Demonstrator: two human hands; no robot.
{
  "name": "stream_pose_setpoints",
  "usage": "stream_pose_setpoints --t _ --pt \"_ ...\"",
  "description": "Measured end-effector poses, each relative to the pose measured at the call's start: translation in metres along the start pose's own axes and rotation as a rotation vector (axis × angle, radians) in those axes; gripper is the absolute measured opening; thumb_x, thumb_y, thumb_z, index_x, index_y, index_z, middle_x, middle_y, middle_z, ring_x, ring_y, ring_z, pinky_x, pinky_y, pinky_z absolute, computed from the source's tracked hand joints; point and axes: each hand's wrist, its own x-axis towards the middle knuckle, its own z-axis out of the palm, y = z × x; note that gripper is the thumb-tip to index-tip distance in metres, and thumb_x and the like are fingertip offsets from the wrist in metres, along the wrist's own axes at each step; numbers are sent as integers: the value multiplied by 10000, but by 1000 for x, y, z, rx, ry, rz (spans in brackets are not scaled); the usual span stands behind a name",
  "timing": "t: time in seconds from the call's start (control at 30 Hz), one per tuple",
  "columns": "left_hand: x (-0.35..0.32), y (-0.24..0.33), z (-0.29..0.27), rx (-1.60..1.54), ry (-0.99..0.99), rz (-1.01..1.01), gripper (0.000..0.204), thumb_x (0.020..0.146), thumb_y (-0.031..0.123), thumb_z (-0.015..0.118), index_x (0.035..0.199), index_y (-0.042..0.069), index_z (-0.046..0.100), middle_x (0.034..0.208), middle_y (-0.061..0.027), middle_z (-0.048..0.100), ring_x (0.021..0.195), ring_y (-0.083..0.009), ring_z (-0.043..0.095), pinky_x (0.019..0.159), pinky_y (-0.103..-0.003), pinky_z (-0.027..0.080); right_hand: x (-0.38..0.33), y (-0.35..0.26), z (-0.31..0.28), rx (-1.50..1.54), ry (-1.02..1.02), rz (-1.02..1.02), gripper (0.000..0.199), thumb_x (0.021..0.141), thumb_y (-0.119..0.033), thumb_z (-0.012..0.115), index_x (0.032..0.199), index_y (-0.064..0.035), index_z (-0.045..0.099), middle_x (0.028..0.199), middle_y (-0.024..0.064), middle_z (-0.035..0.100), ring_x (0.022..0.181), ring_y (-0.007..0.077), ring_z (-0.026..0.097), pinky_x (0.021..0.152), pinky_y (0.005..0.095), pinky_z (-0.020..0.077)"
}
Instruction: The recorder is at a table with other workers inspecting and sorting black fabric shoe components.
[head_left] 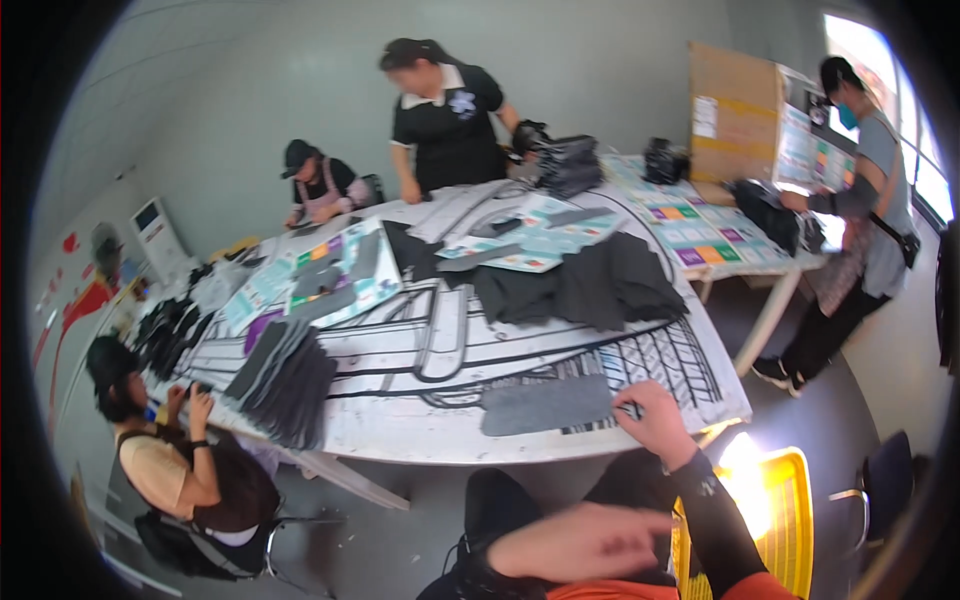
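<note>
A flat grey fabric piece [546, 405] lies at the near edge of the white table. Beside its right end is my right hand [655, 422], thumb and fingers pinched together around a small dark thing too unclear to name. Low over my lap, my left hand [585, 542] is smeared by motion. It points to the right, apart from the fabric, and how its fingers are set does not show clearly.
The white table [390, 430] carries a stack of grey fabric pieces [285, 385], dark cloth [610, 285] and printed sheets [545, 235]. A yellow plastic basket [790, 520] stands at my right. Co-workers are at the left, the far side and a second table [720, 265].
</note>
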Motion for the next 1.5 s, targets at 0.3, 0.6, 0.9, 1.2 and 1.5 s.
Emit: stream_pose_setpoints --t 0.3,0.6,0.9,1.2,1.5 --pt "-62 -137 -99 244 1193 -171 162 968 56 638 1111 36 713 861 -27 702 752 -82 608 685 -241 486 -8 -4 -14 13 -9 84 196 766 -82 770 957 -75 726 973 88 720 981 309 655 887 408 521" --pt "-59 -184 -127 381 1312 -139 129 960 43 656 1076 31 711 920 -30 700 788 -93 599 696 -245 457 -6 0 -11 108 -9 269 130 810 -58 777 925 -40 718 942 77 724 948 252 688 831 365 547" --pt "-62 -181 -130 105 1341 -57 120 1002 17 588 1095 -2 662 893 -25 652 827 -89 603 781 -239 476 27 7 -34 263 262 441 297 839 -109 809 1076 -49 639 1064 90 690 868 195 668 792 313 525" --pt "-64 -187 -132 125 1335 -71 113 994 3 582 1074 -1 661 863 -20 649 806 -89 596 785 -240 470 168 95 -60 -459 138 154 631 836 -390 821 1302 -9 631 1242 200 648 1193 382 595 978 440 501" --pt "-71 -187 -133 72 1342 -77 113 990 19 596 1071 -9 670 848 -21 655 801 -91 609 777 -241 476 192 108 -66 -420 -64 170 323 878 -328 756 1055 -57 761 936 166 752 908 374 710 827 463 554"
